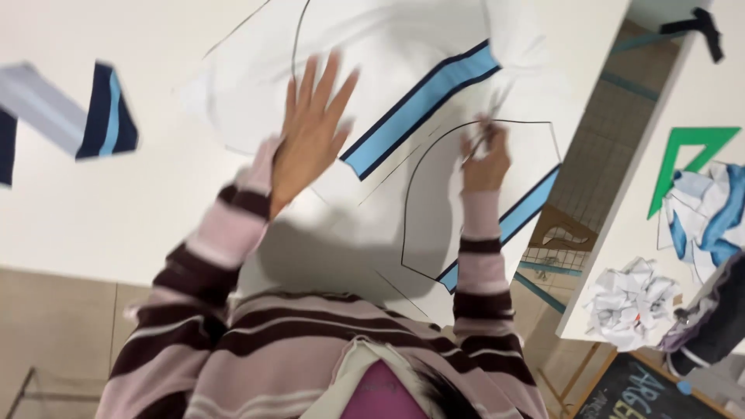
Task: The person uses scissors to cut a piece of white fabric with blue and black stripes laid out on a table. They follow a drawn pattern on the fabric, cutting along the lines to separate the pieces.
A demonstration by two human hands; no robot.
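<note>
At the far left we see a folded strip of navy and light-blue striped fabric (105,112) lying alone on the white table (93,202). Moving right, our left hand (309,136) lies flat with its fingers spread, pressing down on the white fabric (388,46), the striped sleeve running back toward us. Just right of it a blue stripe (423,109) edged in navy crosses the cloth on a slant. Further right our right hand (485,159) is closed around something thin, maybe a pen or scissors; blur keeps us from telling which. It sits on a curved dark line (411,174) drawn on the cloth. On the next table to the right lie a green set square (683,155), crumpled paper (628,302) and bunched blue-and-white cloth (718,209).
</note>
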